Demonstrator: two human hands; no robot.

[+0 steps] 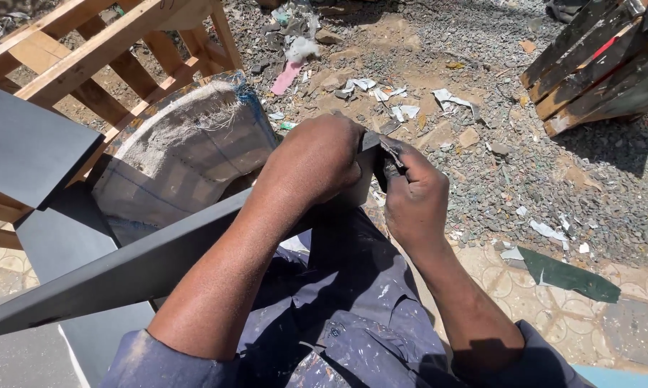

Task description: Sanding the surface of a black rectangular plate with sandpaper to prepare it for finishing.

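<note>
A long dark grey painted bar (123, 269) runs from the lower left up to the middle of the view, resting across my lap. My left hand (317, 162) is closed around its far end from above. My right hand (414, 194) presses against that same end from the right, fingers pinched on a small dark piece at the tip; what the piece is cannot be told. More dark grey panels (29, 144) of the same frame stand at the left. My dark blue, paint-spattered clothing (353, 316) fills the bottom.
A pale wooden frame (108, 43) stands at the upper left, with a woven sack-covered bundle (184, 154) beneath it. A dark wooden pallet (600, 65) leans at the upper right. Gravel, paper scraps and stones litter the ground; a dark green shard (568, 276) lies on patterned paving.
</note>
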